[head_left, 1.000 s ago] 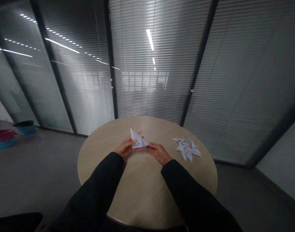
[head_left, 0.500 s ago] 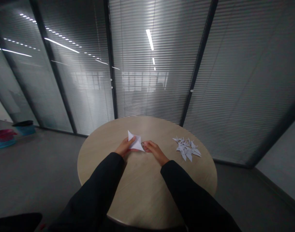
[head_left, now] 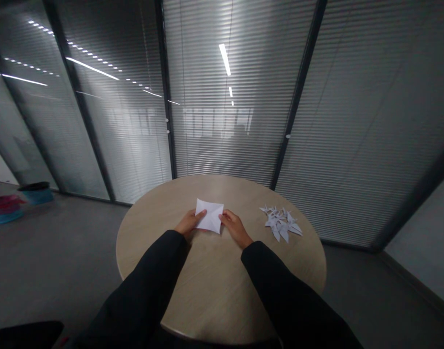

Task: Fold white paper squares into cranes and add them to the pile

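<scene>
Two arms in black sleeves reaching in from the bottom edge: left sleeve [head_left: 149,274], right sleeve [head_left: 282,286]. Left hand [head_left: 188,223] at the near-middle of the table, left thumb [head_left: 202,213] pressed on top of the left edge of a white paper sheet [head_left: 209,215], other fingers out of sight, apparently under the paper, so a pinch on that edge. Right hand [head_left: 235,229] just beside the opposite edge, right fingertips [head_left: 225,216] bunched together and touching the paper; pinching or only pressing, cannot tell. Paper folded, roughly square, set like a diamond, crease lines visible, lying flat between both hands, on a round light-wood table [head_left: 214,291], toward the far half. Well to the right of the right hand, a loose pile of folded white paper cranes [head_left: 280,224], spiky, overlapping, not touched by either hand. Beyond the table rim, grey floor [head_left: 62,257]. Far left on the floor, a blue tub [head_left: 38,196] and a pink-red and teal basin [head_left: 4,208]. Behind everything, glass partition [head_left: 222,145] with slatted blinds, dark metal frames [head_left: 298,97], ceiling lights reflected in the glass.
</scene>
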`<state>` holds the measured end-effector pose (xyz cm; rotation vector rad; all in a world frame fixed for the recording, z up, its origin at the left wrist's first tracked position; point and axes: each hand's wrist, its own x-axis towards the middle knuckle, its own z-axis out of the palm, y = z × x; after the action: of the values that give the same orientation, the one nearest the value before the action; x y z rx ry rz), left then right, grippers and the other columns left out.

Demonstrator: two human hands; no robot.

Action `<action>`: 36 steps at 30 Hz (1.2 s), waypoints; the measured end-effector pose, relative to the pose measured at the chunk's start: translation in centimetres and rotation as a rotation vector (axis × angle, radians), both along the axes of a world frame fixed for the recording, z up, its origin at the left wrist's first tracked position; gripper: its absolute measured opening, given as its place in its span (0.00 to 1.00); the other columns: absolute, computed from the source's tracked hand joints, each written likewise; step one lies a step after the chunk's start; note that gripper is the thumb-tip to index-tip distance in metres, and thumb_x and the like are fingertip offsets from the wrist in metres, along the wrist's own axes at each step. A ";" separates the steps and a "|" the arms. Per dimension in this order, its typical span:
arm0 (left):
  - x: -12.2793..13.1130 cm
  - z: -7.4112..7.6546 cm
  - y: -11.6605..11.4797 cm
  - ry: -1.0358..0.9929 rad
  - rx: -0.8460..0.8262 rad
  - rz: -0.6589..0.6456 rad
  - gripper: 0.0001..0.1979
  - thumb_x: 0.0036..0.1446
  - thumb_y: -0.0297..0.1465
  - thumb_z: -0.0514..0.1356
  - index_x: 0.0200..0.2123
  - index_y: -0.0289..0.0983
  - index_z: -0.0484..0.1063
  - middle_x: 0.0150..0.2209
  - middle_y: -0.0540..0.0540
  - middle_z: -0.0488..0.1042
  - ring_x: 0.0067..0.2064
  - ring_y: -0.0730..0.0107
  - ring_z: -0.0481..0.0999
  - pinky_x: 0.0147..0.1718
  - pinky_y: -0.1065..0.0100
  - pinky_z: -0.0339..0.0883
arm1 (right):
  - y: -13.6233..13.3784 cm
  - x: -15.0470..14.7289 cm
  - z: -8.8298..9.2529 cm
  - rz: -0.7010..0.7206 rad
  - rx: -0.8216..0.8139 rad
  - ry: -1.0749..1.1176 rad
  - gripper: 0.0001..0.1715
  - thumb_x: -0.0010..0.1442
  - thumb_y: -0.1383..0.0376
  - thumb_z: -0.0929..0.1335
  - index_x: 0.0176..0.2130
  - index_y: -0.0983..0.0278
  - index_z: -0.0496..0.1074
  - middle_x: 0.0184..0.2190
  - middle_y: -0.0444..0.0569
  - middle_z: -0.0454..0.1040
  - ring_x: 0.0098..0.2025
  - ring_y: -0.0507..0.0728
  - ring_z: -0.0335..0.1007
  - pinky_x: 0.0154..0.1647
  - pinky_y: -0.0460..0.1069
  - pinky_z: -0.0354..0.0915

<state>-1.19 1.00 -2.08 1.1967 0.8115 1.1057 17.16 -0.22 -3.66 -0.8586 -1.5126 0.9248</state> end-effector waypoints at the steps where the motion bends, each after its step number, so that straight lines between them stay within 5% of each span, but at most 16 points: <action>1: 0.0 -0.1 0.1 0.000 -0.006 0.005 0.22 0.47 0.41 0.68 0.38 0.29 0.73 0.30 0.39 0.77 0.27 0.65 0.75 0.26 0.65 0.70 | 0.2 0.2 0.0 -0.016 -0.001 -0.014 0.18 0.53 0.50 0.68 0.31 0.62 0.71 0.29 0.46 0.74 0.34 0.56 0.70 0.37 0.51 0.65; 8: -0.7 0.0 1.1 0.122 0.155 0.135 0.18 0.43 0.41 0.69 0.31 0.32 0.78 0.29 0.43 0.77 0.29 0.68 0.73 0.25 0.71 0.62 | 0.7 1.2 0.1 -0.305 0.109 -0.068 0.16 0.49 0.51 0.70 0.30 0.61 0.76 0.27 0.47 0.73 0.31 0.56 0.67 0.34 0.51 0.64; 14: -1.6 0.7 1.0 0.255 0.202 0.193 0.17 0.49 0.44 0.65 0.27 0.33 0.76 0.14 0.52 0.64 0.14 0.79 0.58 0.14 0.74 0.50 | -0.2 0.8 0.8 -0.174 -0.042 0.068 0.21 0.50 0.49 0.71 0.34 0.64 0.77 0.15 0.42 0.69 0.19 0.54 0.65 0.25 0.50 0.62; 18: -1.2 1.0 0.2 0.099 0.013 0.064 0.16 0.51 0.39 0.66 0.36 0.31 0.75 0.27 0.42 0.76 0.20 0.73 0.73 0.16 0.74 0.61 | -0.4 0.5 1.3 -0.114 -0.113 0.233 0.24 0.43 0.49 0.74 0.33 0.64 0.75 0.22 0.48 0.77 0.25 0.58 0.74 0.33 0.54 0.69; 22: -0.9 1.1 -0.2 -0.008 -0.066 0.020 0.16 0.50 0.34 0.67 0.39 0.30 0.74 0.40 0.34 0.78 0.33 0.63 0.80 0.23 0.72 0.71 | -0.6 0.5 1.5 -0.097 -0.145 0.292 0.22 0.43 0.51 0.75 0.33 0.64 0.76 0.31 0.51 0.80 0.34 0.61 0.78 0.44 0.57 0.70; 28: -1.0 0.8 0.1 -0.070 -0.005 0.055 0.16 0.46 0.35 0.70 0.36 0.29 0.78 0.39 0.35 0.79 0.42 0.60 0.79 0.33 0.70 0.74 | -0.7 0.6 1.3 -0.023 -0.145 0.374 0.22 0.44 0.52 0.76 0.34 0.65 0.77 0.36 0.53 0.81 0.42 0.62 0.77 0.55 0.59 0.65; 36: -0.7 0.8 0.4 -0.074 0.053 0.098 0.20 0.38 0.38 0.73 0.31 0.29 0.79 0.36 0.38 0.80 0.40 0.61 0.78 0.41 0.63 0.72 | 0.0 1.0 0.7 -0.061 -0.156 0.337 0.22 0.42 0.51 0.76 0.33 0.64 0.78 0.34 0.50 0.80 0.41 0.61 0.76 0.52 0.57 0.66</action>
<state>-1.86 1.36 -1.27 1.1629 0.7944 1.2516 18.16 -0.19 -2.94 -0.8086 -1.1306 1.0928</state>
